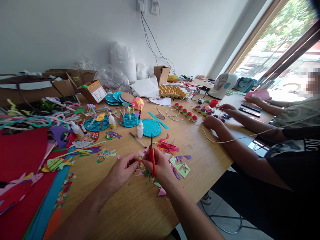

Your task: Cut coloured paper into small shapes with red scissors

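My right hand (160, 163) holds red-handled scissors (152, 161), their dark blades pointing away from me. Close beside it, my left hand (125, 168) is closed in a pinch. A tiny orange piece (140, 161) shows at its fingertips, mostly hidden by the fingers. Beneath and around both hands lie colourful paper scraps (168, 146), among them a light green offcut (183, 170). A pen (138, 140) and a white glue bottle (140, 129) are just beyond my hands, next to a blue round disc (150, 127).
Decorated blue discs (96, 124) stand farther back. Coloured sheets (22, 153) and pipe cleaners (32, 116) lie at the left. On the right, a co-worker's hand (213, 122) is near painted egg-carton cups (185, 111). A white cable (207, 136) crosses the table.
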